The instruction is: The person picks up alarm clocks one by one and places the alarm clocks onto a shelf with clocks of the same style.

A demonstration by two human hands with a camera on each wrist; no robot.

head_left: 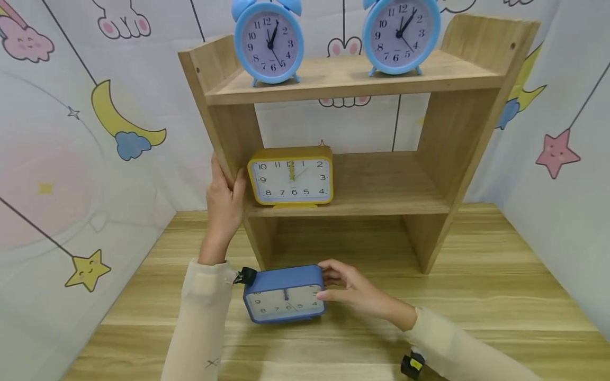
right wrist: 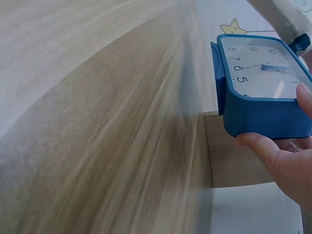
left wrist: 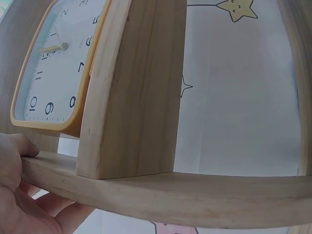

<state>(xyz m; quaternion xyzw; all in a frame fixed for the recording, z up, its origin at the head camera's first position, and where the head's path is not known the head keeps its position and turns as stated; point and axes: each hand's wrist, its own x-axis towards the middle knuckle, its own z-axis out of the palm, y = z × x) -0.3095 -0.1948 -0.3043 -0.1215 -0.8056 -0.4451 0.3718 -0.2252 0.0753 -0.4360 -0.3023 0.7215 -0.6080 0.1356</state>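
Observation:
My right hand (head_left: 355, 291) grips the right end of a blue rectangular alarm clock (head_left: 285, 280). Thumb and fingers lie on its face edge and side in the right wrist view, where the clock (right wrist: 261, 68) appears held slightly off the table. My left hand (head_left: 226, 198) holds the left side panel of a wooden shelf (head_left: 343, 211), its thumb on one side of the board and fingers round the other in the left wrist view. Beside that hand, on the middle shelf board, stands a yellow rectangular clock (head_left: 292, 180), touching or very near the panel.
Two light blue round twin-bell clocks, a left one (head_left: 269, 42) and a right one (head_left: 402, 34), stand on the top board. Shelf and clocks are on a wood-grain table (head_left: 500, 296). Behind hangs a white cloth (head_left: 52, 159) printed with moons, stars and rabbits.

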